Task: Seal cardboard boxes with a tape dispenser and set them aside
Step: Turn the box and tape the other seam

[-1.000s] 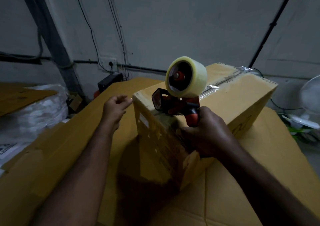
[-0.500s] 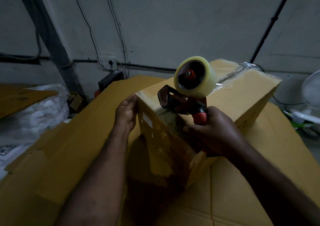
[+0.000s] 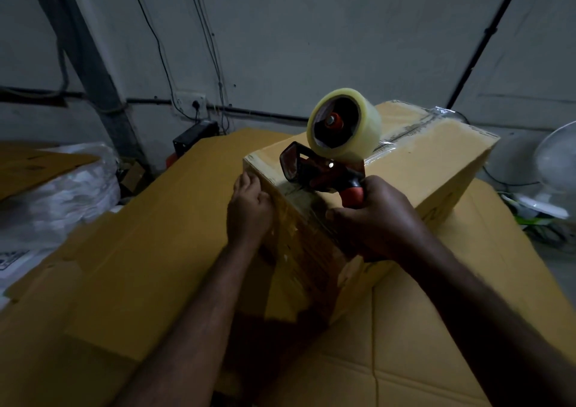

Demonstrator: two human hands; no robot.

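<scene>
**Tape at the box's near edge**

The right hand (image 3: 377,216) is clamped round the red handle of the tape dispenser (image 3: 324,169), whose nose sits on the near top edge of the box (image 3: 436,169). The box stands mid-view on flattened cardboard (image 3: 156,250). At the dispenser's 8 o'clock, the left hand (image 3: 249,210) lies fairly straight-fingered against the box's corner, gripping nothing.

If the dispenser twists off line, the thin glossy film will likely wrinkle, fold onto itself or tear ragged. If the bracing hand eases, the box may slide on the smooth sheets.

The box is matte, brown and square-edged. The roll (image 3: 367,126) is thick, round and yellowish.
</scene>
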